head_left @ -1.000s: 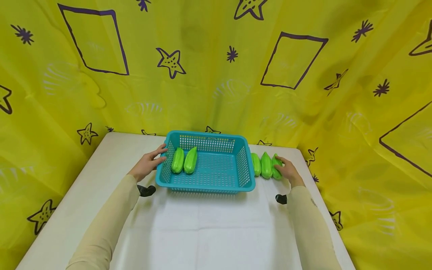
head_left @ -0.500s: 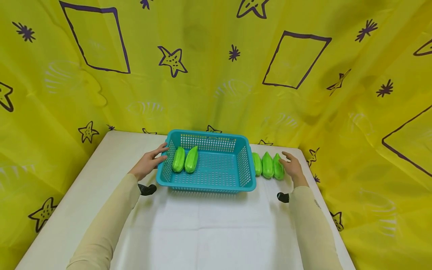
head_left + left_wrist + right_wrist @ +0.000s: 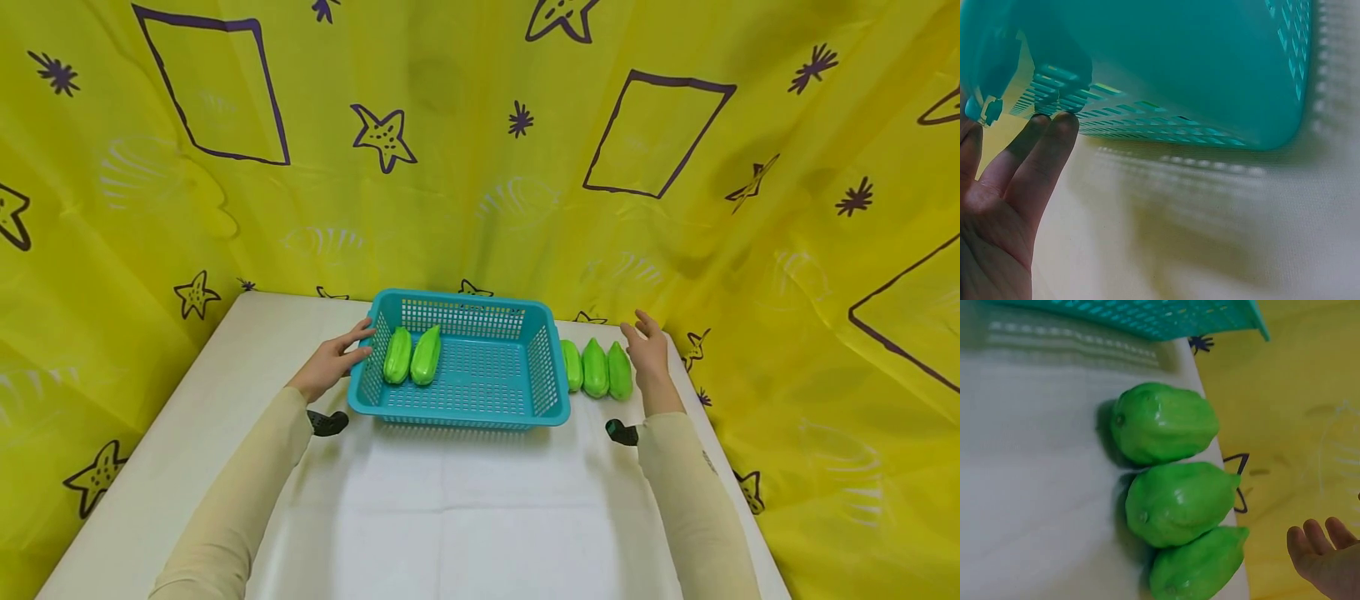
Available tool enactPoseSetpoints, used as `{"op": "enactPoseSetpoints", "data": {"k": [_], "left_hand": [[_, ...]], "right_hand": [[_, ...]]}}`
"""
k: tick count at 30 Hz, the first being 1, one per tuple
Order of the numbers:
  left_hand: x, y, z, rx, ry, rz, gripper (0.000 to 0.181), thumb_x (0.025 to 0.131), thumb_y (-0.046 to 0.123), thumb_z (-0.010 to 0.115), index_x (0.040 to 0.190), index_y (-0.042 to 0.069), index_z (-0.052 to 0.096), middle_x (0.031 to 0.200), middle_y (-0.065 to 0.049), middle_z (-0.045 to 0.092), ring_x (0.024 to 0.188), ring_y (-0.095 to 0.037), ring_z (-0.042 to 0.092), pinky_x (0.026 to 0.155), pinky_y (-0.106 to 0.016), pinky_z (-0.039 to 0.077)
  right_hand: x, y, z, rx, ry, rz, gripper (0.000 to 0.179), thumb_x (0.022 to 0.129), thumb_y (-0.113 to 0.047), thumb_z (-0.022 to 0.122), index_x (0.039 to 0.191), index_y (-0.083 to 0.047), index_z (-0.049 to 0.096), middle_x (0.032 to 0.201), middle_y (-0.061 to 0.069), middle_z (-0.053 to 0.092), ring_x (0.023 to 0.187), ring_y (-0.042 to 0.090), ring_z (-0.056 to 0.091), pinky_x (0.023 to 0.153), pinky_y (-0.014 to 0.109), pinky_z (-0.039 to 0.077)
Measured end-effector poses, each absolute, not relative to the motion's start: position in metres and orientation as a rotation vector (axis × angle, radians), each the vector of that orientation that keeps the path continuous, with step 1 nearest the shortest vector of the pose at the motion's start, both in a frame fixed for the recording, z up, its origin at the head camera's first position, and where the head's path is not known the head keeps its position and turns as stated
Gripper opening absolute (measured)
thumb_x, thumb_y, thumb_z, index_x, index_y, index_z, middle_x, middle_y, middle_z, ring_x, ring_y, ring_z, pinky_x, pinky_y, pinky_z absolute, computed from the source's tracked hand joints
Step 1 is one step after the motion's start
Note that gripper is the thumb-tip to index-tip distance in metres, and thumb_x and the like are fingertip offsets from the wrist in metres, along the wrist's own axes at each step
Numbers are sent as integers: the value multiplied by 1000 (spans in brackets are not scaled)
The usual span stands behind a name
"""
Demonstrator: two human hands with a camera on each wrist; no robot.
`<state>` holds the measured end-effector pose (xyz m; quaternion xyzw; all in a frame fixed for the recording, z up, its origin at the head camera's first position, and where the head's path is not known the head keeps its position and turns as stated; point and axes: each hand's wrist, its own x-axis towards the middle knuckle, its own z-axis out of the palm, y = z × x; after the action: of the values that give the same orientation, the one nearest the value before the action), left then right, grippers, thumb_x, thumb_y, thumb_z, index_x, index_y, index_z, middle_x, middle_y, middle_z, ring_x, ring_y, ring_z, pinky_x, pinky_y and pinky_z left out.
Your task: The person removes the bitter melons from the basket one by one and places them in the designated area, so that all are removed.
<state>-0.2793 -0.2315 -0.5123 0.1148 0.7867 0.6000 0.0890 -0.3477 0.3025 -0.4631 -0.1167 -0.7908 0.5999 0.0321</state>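
My left hand (image 3: 330,364) is at the left end of a turquoise plastic basket (image 3: 459,418). In the left wrist view, its straight fingers (image 3: 1041,165) touch the basket's outer mesh wall (image 3: 1179,56) below the rim. Two glossy green papaya-like fruits (image 3: 426,356) lie side by side inside the basket, at its left end. Three more such fruits (image 3: 1179,503) form a row on the table to the basket's right. Just right of that row, my right hand (image 3: 647,354) is raised with spread fingers and holds nothing; the right wrist view shows its fingertips (image 3: 1315,536) apart from the fruits.
A white cloth (image 3: 442,517) covers the table. Close behind the basket and along the right side hangs a yellow curtain (image 3: 450,217) with purple starfish drawings. A dark device (image 3: 327,423) sits at the left wrist, another dark device (image 3: 622,432) at the right.
My right hand has let go of the rightmost fruit and moved up and to the right, away from it. The left hand and the basket stay in place.
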Motion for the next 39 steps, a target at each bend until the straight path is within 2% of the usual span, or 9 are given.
{"op": "enactPoseSetpoints", "data": {"k": [6, 11, 21, 30, 39], "left_hand": [[-278, -231, -510, 331, 2352, 1779, 58, 103, 29, 51, 153, 7, 32, 163, 6, 10, 146, -34, 19, 104, -58, 39], [-277, -231, -510, 329, 2361, 1775, 56, 104, 26, 51, 153, 6, 33, 164, 5, 10, 146, -34, 18, 104, -58, 39], [-277, -230, -509, 333, 2358, 1776, 58, 103, 29, 52, 153, 6, 33, 163, 6, 11, 146, -35, 18, 104, -58, 39], [-278, -232, -509, 327, 2357, 1777, 57, 103, 28, 52, 153, 7, 33, 163, 6, 11, 146, -35, 18, 104, -60, 38], [-278, -230, -510, 307, 2368, 1768, 55, 104, 25, 51, 153, 7, 34, 163, 6, 11, 147, -33, 18, 105, -57, 38]], "right_hand": [[-345, 276, -445, -157, -2466, 1906, 65, 102, -29, 52, 157, -12, 22, 160, 18, 18, 142, 36, 28, 113, 50, 31], [-340, 252, -429, -87, -2423, 2010, 65, 101, -31, 54, 157, -14, 25, 159, 16, 21, 141, 34, 31, 112, 48, 34], [-324, 204, -407, 47, -2293, 2228, 61, 102, -25, 54, 155, -12, 28, 157, 12, 27, 138, 31, 35, 112, 46, 35], [-330, 178, -415, 149, -2372, 2236, 57, 101, -23, 56, 153, -14, 33, 156, 9, 30, 139, 29, 36, 111, 47, 36], [-351, 150, -432, 66, -2368, 2340, 54, 102, -23, 55, 152, -16, 37, 155, 8, 33, 139, 28, 36, 109, 47, 39]]}}
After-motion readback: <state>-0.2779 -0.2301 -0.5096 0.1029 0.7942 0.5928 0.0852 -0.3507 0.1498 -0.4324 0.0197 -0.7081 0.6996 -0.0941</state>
